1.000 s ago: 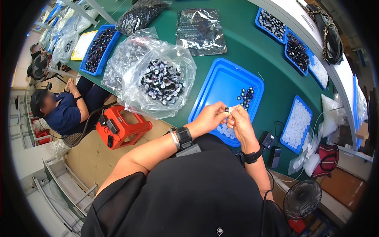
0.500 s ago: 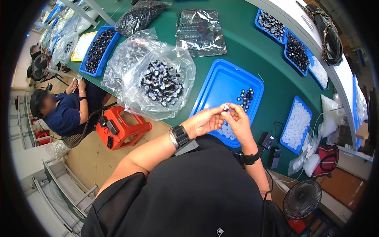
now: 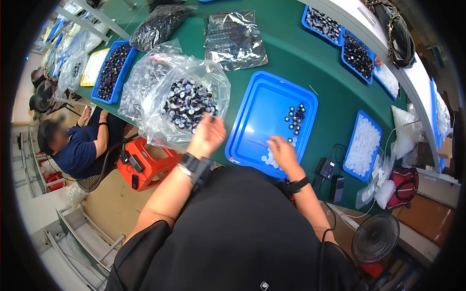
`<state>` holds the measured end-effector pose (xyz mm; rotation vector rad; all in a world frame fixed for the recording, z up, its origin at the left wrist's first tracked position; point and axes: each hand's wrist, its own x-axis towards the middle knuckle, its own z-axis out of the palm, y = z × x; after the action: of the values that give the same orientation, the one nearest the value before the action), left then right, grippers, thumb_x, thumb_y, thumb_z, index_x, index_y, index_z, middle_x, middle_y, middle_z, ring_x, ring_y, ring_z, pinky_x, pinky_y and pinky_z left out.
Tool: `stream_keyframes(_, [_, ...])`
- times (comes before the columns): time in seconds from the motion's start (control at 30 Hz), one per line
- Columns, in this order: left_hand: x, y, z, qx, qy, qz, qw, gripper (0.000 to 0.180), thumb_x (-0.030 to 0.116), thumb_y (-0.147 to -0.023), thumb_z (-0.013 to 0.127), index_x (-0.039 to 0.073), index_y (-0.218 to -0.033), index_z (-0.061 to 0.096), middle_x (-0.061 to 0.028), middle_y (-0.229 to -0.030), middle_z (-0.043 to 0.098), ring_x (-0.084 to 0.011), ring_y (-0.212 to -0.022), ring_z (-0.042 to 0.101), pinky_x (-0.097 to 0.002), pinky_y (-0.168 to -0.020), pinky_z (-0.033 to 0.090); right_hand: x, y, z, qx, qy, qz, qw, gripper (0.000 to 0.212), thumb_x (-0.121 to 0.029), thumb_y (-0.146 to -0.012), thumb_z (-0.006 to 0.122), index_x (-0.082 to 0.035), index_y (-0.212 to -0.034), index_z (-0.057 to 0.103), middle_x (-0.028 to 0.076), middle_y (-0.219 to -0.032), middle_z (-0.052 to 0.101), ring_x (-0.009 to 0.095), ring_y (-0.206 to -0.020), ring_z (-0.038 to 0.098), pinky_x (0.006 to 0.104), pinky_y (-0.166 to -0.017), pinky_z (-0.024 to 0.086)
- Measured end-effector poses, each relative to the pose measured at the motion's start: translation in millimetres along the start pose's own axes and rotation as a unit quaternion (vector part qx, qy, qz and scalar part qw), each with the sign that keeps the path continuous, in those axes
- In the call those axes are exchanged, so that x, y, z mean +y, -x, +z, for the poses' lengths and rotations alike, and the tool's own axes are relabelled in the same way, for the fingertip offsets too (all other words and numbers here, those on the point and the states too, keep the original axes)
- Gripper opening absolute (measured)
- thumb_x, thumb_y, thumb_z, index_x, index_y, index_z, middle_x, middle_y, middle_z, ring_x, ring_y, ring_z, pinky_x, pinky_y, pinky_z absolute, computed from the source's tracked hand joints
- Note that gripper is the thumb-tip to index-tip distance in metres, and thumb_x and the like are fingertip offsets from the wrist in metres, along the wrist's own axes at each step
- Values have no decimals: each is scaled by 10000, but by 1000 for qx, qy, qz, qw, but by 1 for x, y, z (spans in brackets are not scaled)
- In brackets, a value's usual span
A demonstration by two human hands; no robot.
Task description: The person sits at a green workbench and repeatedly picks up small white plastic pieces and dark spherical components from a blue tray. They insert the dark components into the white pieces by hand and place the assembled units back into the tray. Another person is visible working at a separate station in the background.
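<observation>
My left hand (image 3: 208,136) is at the near right edge of an open clear plastic bag (image 3: 221,87). Its fingers are curled together, with a small dark bit at their tips. Inside the bag lies a heap of small round black-and-clear pieces (image 3: 187,103). Over the near part of a blue tray (image 3: 252,111), my right hand (image 3: 285,154) has thumb and finger pinched. A faint thin line shows beside that pinch, too fine to name. Several dark shiny round pieces (image 3: 297,116) sit at the tray's right side, and small white discs (image 3: 270,159) lie near my right fingers.
A flat dark plastic package (image 3: 235,39) lies beyond the tray. Right of it stands a blue tray of white pieces (image 3: 361,145), near a black adapter (image 3: 326,167). A red stool (image 3: 143,165) and a seated person (image 3: 82,145) are at the left.
My hands were together over the tray, holding a small piece between them. Now they are apart: the left has moved left to the bag, while the right stays low over the tray.
</observation>
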<state>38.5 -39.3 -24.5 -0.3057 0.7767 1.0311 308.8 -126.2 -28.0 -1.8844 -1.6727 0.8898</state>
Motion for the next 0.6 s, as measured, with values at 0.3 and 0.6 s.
stream_keyframes(0.3, [-15, -2, 30, -33, -346, 12, 938, 225, 193, -908, 598, 14, -1045, 609, -76, -944, 639, -135, -809, 603, -267, -719, 515, 64, -18, -13, 72, 267, 22, 961, 119, -80, -829, 557, -30, -917, 619, 135, -961, 623, 329, -826, 629, 421, -725, 503])
stream_keyframes(0.6, [-155, -60, 27, -143, -790, 125, 583, 304, 108, -809, 629, 28, -1101, 621, -178, -980, 632, -300, -887, 623, -377, -791, 505, 75, -27, -18, 15, 342, -64, 937, 52, -43, -753, 573, -25, -795, 599, 158, -844, 607, 332, -762, 638, 434, -648, 507])
